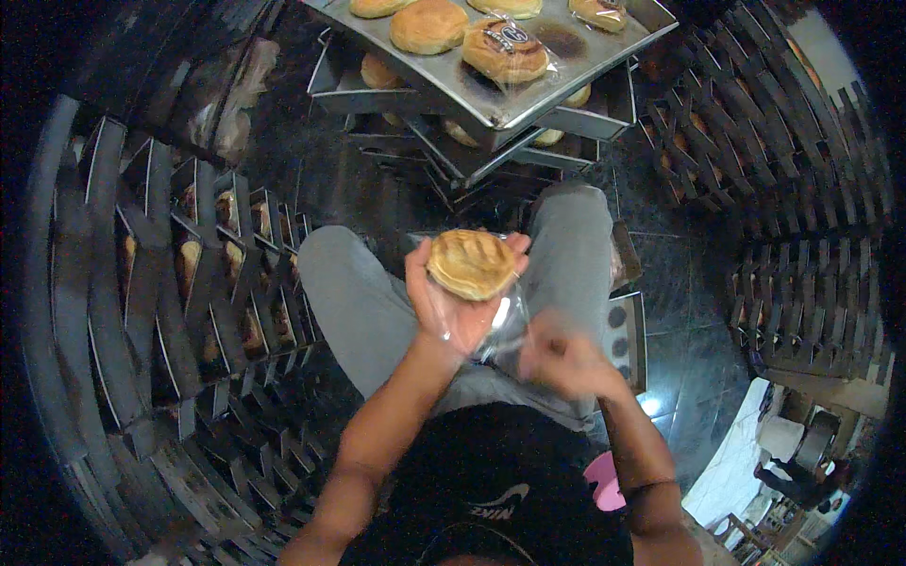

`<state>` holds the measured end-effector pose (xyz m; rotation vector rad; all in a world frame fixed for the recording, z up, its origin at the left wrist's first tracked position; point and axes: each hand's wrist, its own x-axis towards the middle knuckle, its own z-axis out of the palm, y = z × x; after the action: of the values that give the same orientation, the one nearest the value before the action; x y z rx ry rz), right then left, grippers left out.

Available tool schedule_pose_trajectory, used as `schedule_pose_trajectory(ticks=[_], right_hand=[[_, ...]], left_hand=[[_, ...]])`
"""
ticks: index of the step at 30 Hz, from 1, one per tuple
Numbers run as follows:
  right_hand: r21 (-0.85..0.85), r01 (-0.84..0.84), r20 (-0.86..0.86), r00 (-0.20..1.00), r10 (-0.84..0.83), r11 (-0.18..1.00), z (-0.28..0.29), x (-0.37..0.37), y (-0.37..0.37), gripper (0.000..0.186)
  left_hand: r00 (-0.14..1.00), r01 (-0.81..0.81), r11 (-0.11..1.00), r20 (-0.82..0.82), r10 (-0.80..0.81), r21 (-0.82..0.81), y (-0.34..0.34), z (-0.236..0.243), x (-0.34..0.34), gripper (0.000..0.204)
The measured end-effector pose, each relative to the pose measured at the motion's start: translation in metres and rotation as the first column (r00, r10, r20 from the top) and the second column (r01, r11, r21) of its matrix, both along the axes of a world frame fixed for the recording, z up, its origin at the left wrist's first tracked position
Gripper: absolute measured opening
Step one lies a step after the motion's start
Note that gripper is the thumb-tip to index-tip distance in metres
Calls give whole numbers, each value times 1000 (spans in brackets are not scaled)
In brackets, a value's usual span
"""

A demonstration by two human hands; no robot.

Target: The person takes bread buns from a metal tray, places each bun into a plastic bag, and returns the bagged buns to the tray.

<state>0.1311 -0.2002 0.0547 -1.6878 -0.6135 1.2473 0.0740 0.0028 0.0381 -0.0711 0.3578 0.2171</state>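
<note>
Well, the left hand (436, 304) cradles a bun (470, 264), its clear bag (503, 313) trailing toward the blurred right hand (566, 358), whose grip I can't tell; that one seems half-done. Beyond both hands, a wrapped bun (507, 52) on the tray (604, 64) looks finished; a plain bun (428, 25) beside it looks bare.

Tall stacks of dark trays (142, 274) rose well to the left of the hands (571, 360), and more stacks (793, 292) stood far to their right. Just right of them lay a shallow pale tray (619, 331) with round dark spots, partly hidden, beside dark floor tiles (684, 302). Behind them, toward the right, showed a pink object (605, 481); farther off were a whitish sheet (722, 467) and a person (802, 479) in dark clothing.
</note>
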Motion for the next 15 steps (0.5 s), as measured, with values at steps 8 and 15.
schedule_pose_trajectory(ticks=[8, 15], right_hand=[[436, 611, 131, 684, -718, 661, -24, -15, 37, 57], [277, 791, -306, 611, -730, 545, -20, -38, 50, 49]], left_hand=[[997, 8, 849, 61, -48, 529, -58, 0, 6, 86], [999, 0, 899, 49, -24, 437, -37, -4, 5, 84]])
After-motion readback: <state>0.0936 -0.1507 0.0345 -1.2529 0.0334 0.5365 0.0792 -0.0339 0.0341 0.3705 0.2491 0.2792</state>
